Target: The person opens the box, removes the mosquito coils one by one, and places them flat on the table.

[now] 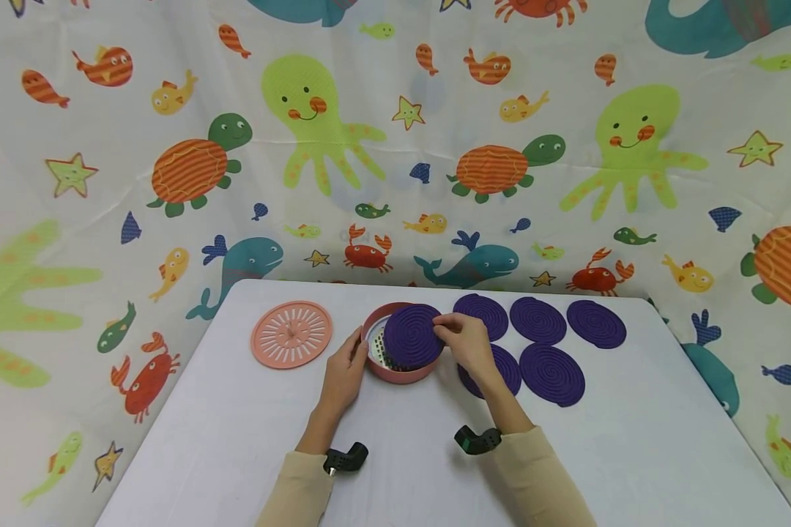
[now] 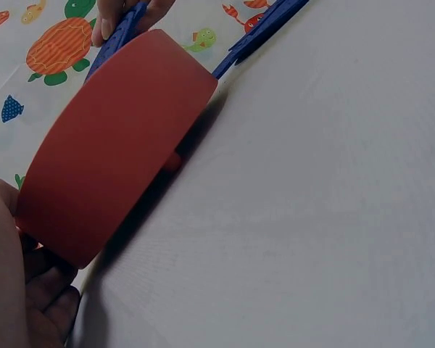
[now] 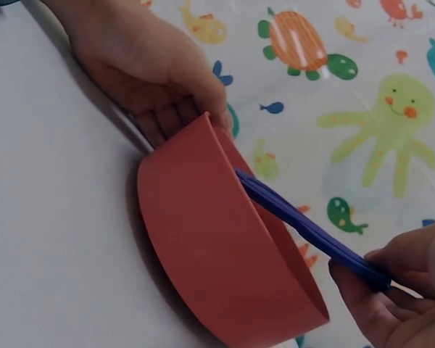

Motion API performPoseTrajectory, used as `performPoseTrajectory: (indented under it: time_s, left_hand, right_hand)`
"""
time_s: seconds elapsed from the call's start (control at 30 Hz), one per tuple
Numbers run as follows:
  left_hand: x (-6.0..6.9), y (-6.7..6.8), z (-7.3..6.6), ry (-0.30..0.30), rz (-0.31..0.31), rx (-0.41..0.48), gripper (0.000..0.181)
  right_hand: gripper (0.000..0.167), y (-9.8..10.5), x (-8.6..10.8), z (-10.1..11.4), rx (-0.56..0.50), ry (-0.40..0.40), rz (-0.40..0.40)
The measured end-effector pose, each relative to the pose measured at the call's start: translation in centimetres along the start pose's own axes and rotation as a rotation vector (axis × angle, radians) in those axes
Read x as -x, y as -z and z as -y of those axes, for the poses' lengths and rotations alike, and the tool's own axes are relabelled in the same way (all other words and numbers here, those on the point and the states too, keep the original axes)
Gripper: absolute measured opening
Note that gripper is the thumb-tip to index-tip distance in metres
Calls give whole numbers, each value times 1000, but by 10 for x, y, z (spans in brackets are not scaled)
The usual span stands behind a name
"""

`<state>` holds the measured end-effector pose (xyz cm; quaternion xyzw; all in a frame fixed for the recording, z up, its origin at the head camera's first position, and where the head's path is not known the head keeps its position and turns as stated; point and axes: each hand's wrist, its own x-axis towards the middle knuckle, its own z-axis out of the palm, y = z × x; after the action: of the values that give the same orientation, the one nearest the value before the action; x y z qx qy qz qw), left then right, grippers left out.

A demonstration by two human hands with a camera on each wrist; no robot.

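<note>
A round coral-pink mosquito coil holder (image 1: 395, 375) stands on the table without its lid. My left hand (image 1: 344, 372) grips its left side, thumb at the rim and fingers curled against the outer wall (image 3: 203, 217). Between the thumb and fingers of my right hand (image 1: 468, 345) is the right edge of a purple mosquito coil (image 1: 414, 337). This coil is tilted over the holder, its lower edge inside the rim in the right wrist view. Part of the pale holder floor, with a dark speckled pattern, shows left of the coil; the coil hides the rest.
A slotted pink lid (image 1: 291, 334) lies flat at the left. Several more purple coils (image 1: 552, 373) lie in two rows on the right of the white table (image 1: 395, 454). A sea-animal patterned cloth (image 1: 395, 161) hangs behind the table's back edge.
</note>
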<state>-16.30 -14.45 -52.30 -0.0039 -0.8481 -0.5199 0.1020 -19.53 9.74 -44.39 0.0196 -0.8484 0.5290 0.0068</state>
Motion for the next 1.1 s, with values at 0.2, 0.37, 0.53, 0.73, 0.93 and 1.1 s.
performPoseTrajectory:
  time_s: [0.2, 0.37, 0.53, 0.73, 0.93, 1.1]
  left_hand:
    - [0, 0, -1, 1, -5, -1, 49]
    - [0, 0, -2, 16, 3, -4, 49]
    - [0, 0, -3, 27, 10, -7, 50]
    - [1, 1, -4, 20, 9, -8, 51]
    - [-1, 2, -4, 38, 19, 1, 52]
    - [-3, 3, -5, 49, 30, 4, 51]
  right_hand:
    - [18, 10, 3, 2, -20, -5, -23]
    - [18, 17, 5, 1, -17, -19, -36]
    - [18, 23, 8, -4, -12, -25, -46]
    - [18, 32, 12, -6, 13, -31, -67]
    - [19, 43, 16, -5, 20, -39, -87]
    - [20, 51, 18, -6, 17, -65, -98]
